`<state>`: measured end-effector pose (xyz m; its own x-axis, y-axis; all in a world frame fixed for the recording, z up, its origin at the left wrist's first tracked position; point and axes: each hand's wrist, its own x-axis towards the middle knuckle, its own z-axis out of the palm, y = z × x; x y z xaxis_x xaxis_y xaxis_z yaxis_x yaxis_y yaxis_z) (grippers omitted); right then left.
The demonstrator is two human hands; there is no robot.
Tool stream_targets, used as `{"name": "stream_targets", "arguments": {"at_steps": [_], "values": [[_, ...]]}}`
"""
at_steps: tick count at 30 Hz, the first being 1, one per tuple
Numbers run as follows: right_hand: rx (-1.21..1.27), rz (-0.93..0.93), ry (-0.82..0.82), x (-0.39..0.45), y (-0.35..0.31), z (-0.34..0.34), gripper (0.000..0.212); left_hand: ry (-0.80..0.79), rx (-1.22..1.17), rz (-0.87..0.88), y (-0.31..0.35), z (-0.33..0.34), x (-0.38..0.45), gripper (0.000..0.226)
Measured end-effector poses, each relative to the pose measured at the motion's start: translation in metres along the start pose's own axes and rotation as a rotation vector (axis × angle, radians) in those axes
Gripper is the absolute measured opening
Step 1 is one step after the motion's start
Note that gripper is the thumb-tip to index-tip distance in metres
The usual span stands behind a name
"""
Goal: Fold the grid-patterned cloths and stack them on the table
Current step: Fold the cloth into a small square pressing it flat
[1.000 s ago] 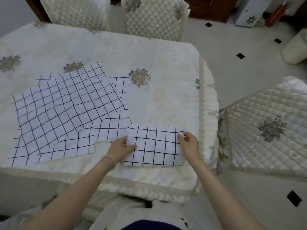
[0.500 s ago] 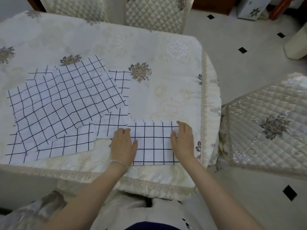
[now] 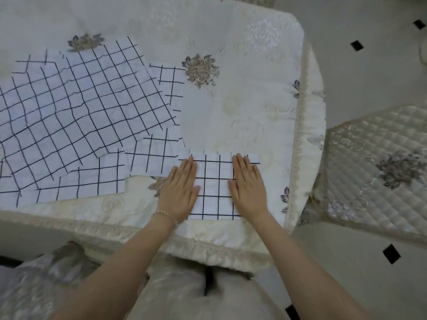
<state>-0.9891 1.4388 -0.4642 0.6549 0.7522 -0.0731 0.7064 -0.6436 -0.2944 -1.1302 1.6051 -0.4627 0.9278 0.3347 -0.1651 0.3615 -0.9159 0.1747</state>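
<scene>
A folded white cloth with a black grid (image 3: 213,188) lies near the front right edge of the table (image 3: 242,107). My left hand (image 3: 181,190) rests flat, palm down, on its left side, with a thin bracelet at the wrist. Flat on the cloth's right side lies my right hand (image 3: 248,185), fingers together and pointing away from me. To the left, several unfolded grid cloths (image 3: 80,107) lie spread and overlapping, the top one turned at an angle. One of them reaches the folded cloth's left corner.
The table wears a cream embroidered tablecloth with a lace border (image 3: 208,248) along the front edge. A quilted chair seat (image 3: 379,172) stands close at the right. Tiled floor with small black diamonds (image 3: 390,252) lies beyond the table's right edge.
My hands went from pinching the folded cloth's left and right edges to lying flat on top of it. The view has tilted down and closer to the table.
</scene>
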Motion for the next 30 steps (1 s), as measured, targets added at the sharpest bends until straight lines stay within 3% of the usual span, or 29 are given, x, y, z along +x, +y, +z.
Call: {"name": "stream_targets", "arguments": {"at_steps": [7,12,18,24,30], "values": [[-0.009,0.126,0.038,-0.009,0.011,-0.009,0.059,0.035,0.041,-0.037,-0.001,-0.015,-0.007,0.06],[0.053,-0.034,-0.001,-0.026,-0.035,0.008,0.056,0.019,-0.01,0.082,0.049,-0.004,-0.018,0.058],[0.028,-0.035,-0.003,-0.034,-0.017,0.01,0.057,-0.057,0.032,0.087,0.027,0.006,-0.027,0.063],[0.021,-0.013,-0.033,-0.036,-0.016,0.008,0.058,-0.106,-0.02,-0.039,0.026,-0.009,-0.031,0.063],[0.032,-0.012,-0.042,-0.037,-0.016,0.006,0.059,0.011,-0.372,-0.494,0.045,-0.039,-0.034,0.058]]}}
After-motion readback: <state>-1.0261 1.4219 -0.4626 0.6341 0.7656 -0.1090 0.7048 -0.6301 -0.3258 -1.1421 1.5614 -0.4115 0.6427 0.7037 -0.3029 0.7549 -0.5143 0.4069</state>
